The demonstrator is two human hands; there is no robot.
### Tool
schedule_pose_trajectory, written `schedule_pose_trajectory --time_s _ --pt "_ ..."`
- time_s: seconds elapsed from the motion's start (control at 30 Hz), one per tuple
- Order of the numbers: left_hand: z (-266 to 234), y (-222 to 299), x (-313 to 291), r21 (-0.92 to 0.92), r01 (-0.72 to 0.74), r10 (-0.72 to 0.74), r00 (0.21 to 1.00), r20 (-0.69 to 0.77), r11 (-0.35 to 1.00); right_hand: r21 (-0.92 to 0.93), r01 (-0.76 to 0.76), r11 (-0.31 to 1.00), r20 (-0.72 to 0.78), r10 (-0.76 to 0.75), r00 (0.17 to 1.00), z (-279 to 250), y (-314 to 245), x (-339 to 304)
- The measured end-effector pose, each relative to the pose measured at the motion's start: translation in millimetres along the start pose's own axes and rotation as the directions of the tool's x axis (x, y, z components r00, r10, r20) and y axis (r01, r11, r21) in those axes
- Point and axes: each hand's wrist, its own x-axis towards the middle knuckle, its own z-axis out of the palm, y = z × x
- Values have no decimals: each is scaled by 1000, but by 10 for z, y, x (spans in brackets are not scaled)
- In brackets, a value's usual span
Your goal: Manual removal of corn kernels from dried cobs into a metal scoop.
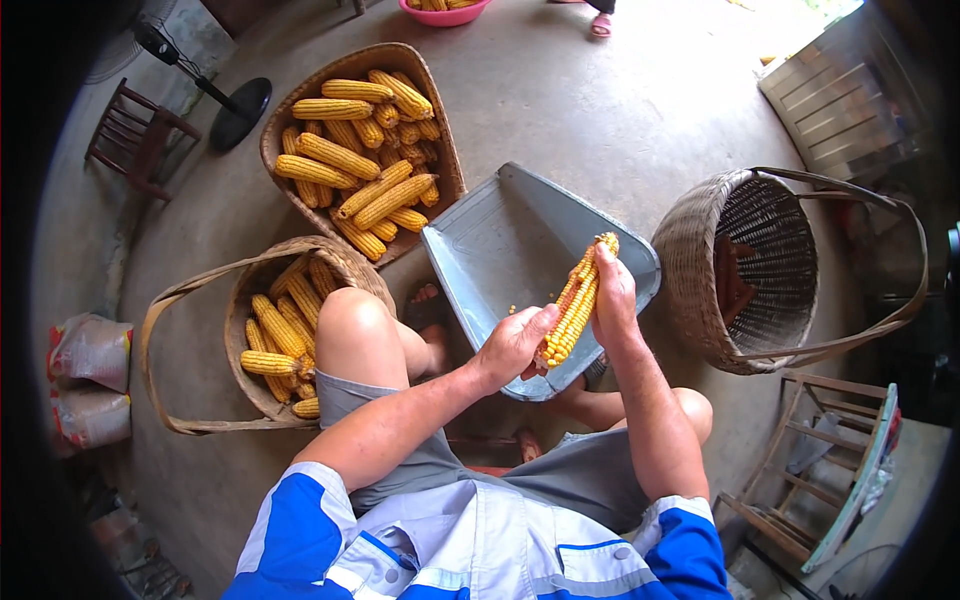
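A yellow corn cob (574, 315) is held at a slant between my two hands, over a grey metal scoop-shaped pan (500, 215). My left hand (517, 343) is closed round its lower end, with the thumb lying against the kernels. Higher up, my right hand (613, 292) grips the cob's other end, thumb near the tip. Along the side of the cob runs a gap where kernels are gone. A few loose kernels (512, 309) lie in the pan beside my left thumb.
Corn cobs fill a wide woven tray (268, 150) beyond my left knee. More cobs lie in a handled basket (160, 330) at left. On the right stand another handled basket (690, 270) and a wooden rack (800, 490). A fan base (240, 112) and small chair (135, 135) are far left.
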Motion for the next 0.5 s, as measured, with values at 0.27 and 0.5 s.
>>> schedule_pose_trajectory --time_s 0.27,0.5 --pt "20 2 3 -6 14 -13 989 148 1000 42 3 999 -53 -1 999 -94 -39 -21" --pt "70 53 -39 -81 11 5 983 185 997 71 -23 997 -36 25 999 -84 -130 -40"
